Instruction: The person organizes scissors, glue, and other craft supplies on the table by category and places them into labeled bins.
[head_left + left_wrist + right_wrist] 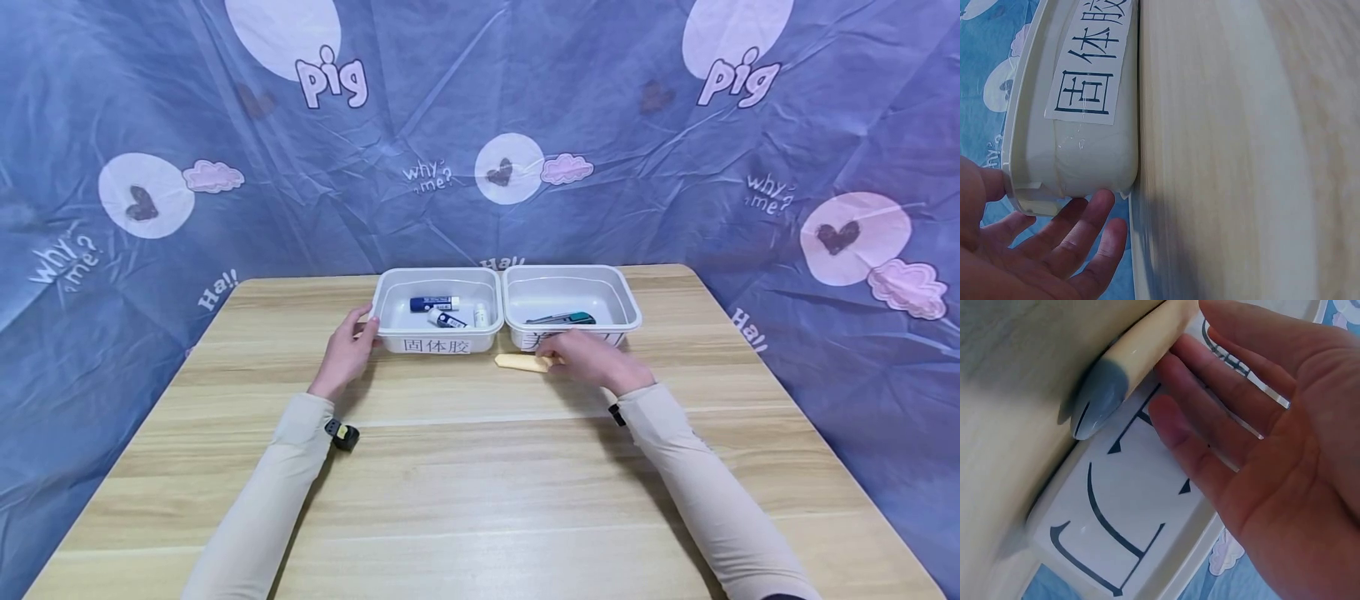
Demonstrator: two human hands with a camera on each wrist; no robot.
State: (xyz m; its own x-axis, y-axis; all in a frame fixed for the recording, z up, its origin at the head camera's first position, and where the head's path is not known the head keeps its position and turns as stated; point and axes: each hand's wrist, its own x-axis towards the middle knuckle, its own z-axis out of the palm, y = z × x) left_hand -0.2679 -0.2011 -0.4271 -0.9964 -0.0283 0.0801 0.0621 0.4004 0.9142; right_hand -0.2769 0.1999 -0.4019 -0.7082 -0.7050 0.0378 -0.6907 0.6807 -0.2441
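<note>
Two white plastic bins stand side by side, touching, at the far middle of a wooden counter (480, 483), in front of a blue printed backdrop (150, 125). The left bin (438, 344) carries a paper label with three printed characters on its near wall and holds three glue sticks (435, 303), two with dark blue bodies and one small and white. The right bin (572, 282) also carries a label on its near wall, partly hidden in the head view by the person's right hand, and holds a utility knife with a teal section (561, 318).

The left hand (348, 350) rests against the near left corner of the left bin; in the left wrist view its fingers (1079, 231) are extended and loosely spread, their tips touching the bin's rounded corner without curling round it.

The right hand (592, 357) lies on the counter just in front of the right bin, at one end of a pale yellow utility knife (523, 362) that rests flat on the counter beside the bin's near wall. In the right wrist view the fingers (1210, 412) are straight and relaxed, their tips touching the knife's yellow body, whose grey end (1099, 403) points away from the hand; nothing is gripped.
</note>
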